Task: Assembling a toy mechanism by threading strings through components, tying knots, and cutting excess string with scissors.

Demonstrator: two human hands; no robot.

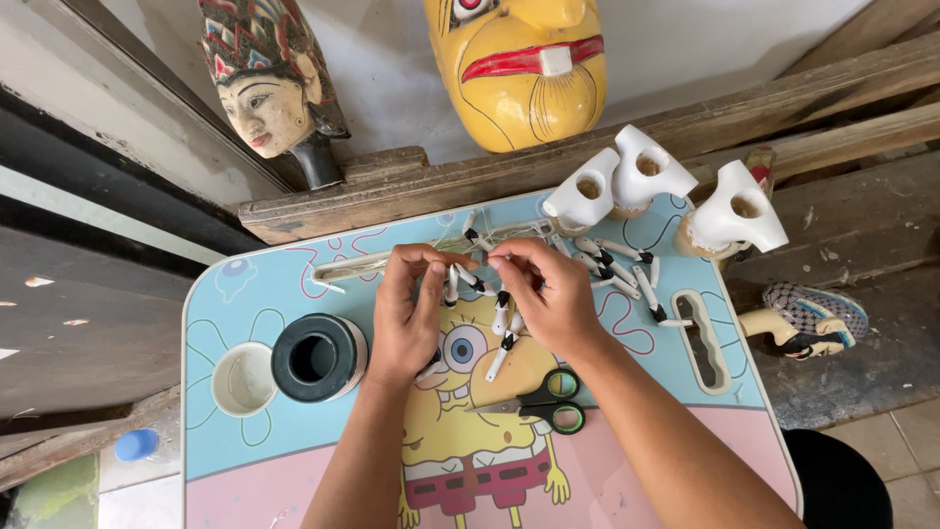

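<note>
Pinching white, black-tipped pegs (470, 277), seemingly strung, both hands (548, 294)

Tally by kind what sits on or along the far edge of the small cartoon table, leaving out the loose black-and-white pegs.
White unpainted carved pieces: 3
Black spool: 1
Scissors, green and black handles: 1
Round white cup: 1
Total: 6
Both hands, left and right, pinch black-and-white pegs on thread.

Pale wall (382, 88), weathered wooden ledge (411, 191), tiled floor (901, 451), daylight.
</note>
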